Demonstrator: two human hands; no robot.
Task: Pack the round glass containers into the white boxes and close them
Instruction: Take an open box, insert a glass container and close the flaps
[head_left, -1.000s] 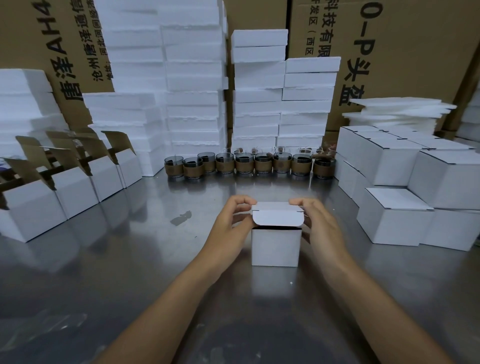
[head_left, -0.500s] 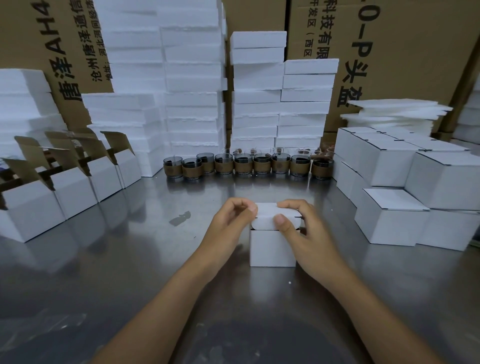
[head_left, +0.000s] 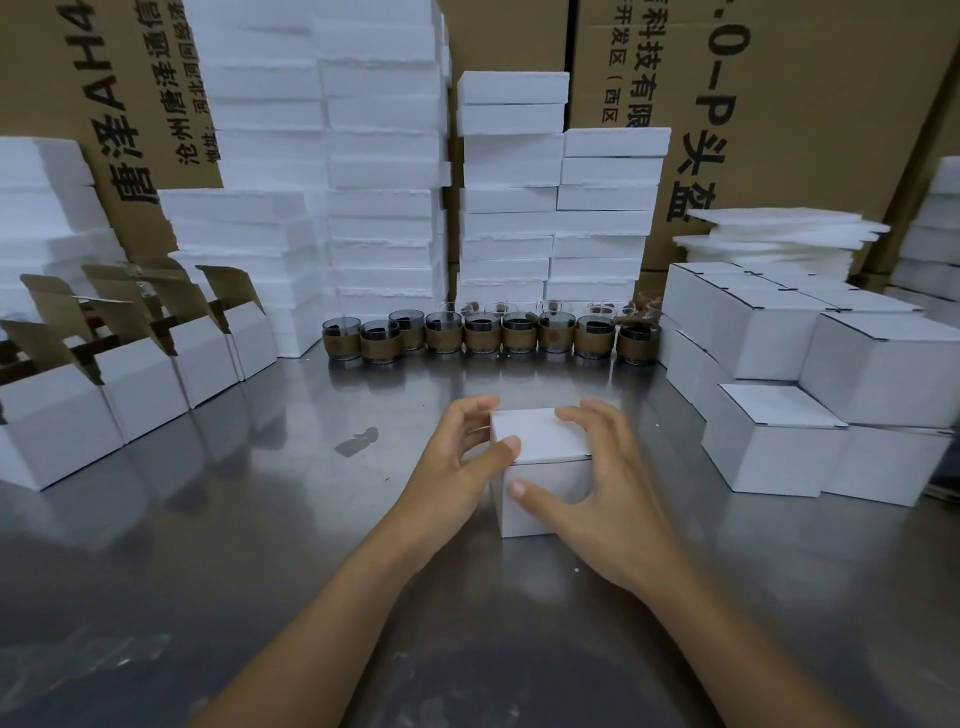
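Observation:
A small white box stands closed on the steel table in front of me. My left hand holds its left side, thumb on the top front corner and curved fingers by the back corner. My right hand grips the right side, with its fingers over the lid and its thumb on the front face. Several round glass containers with brown bands stand in a row at the back of the table. What is inside the box is hidden.
Open white boxes with raised brown flaps line the left side. Closed white boxes are stacked on the right. White foam blocks pile high behind the glasses, thin foam sheets lie at the back right, and brown cartons form the backdrop.
The lid, half raised a second ago, has been pushed down and now lies flat. My right hand has slid round to the box's front and right side.

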